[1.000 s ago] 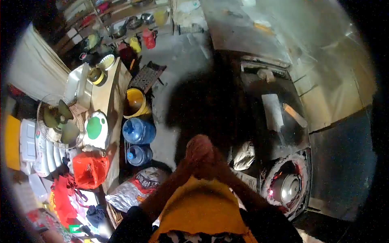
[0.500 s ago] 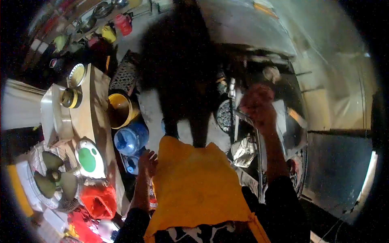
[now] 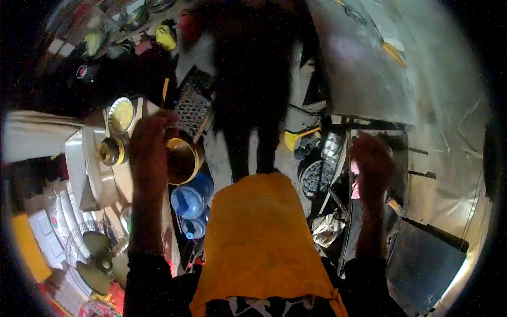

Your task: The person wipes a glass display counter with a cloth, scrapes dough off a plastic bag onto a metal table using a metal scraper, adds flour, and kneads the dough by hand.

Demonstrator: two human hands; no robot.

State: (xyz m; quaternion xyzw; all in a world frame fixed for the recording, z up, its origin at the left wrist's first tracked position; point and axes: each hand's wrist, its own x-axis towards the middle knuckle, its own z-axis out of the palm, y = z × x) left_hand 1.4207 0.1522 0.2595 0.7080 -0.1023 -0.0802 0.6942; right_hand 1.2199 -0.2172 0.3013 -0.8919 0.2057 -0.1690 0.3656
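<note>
My left hand (image 3: 150,140), dark and smeared, is raised over the wooden bench (image 3: 122,182) at left. Its fingers are too blurred to read. Close beside it are a plate with a fluted rim and yellowish contents (image 3: 122,116) and a dark jar with a yellow band (image 3: 111,151). On the other side, my right hand (image 3: 374,161) looks closed, rounded like a fist, over the dark counter (image 3: 398,140). A pink, cloth-like patch (image 3: 355,182) shows at its left edge; I cannot tell whether the hand holds it. An orange apron (image 3: 259,232) covers my front.
A yellow bucket (image 3: 185,161), blue water jugs (image 3: 191,202) and a dark crate (image 3: 194,108) line the bench. A fan (image 3: 97,259) stands lower left. Near the right counter are a pot of dark lumps (image 3: 318,177), a yellow scoop (image 3: 291,140) and a crumpled bag (image 3: 328,230).
My left hand has risen from beside the apron to over the bench near the plate. My right hand has moved right and slightly down. The view has shifted, and the yellow scoop now shows.
</note>
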